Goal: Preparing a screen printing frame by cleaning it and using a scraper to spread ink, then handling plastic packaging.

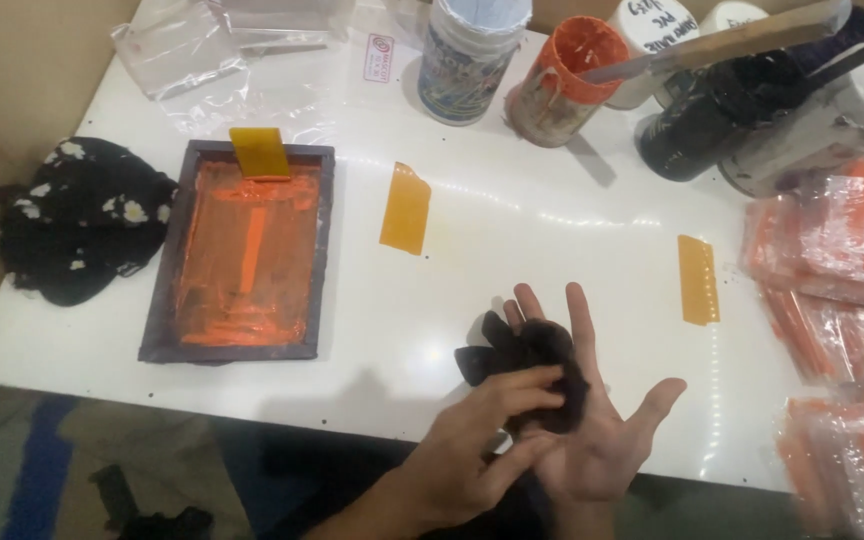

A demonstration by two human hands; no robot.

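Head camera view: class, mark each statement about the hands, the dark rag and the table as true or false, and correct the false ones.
1. The right hand lies open, palm up. True.
2. The left hand presses a dark rag into the right palm. True.
3. The printing frame is smeared with blue ink. False: the ink is orange.
4. A yellow squeegee rests at the frame's top edge. True.
5. The black floral cloth lies at the table's right edge. False: it lies at the left edge, beside the frame.
6. The table is green. False: it is white.
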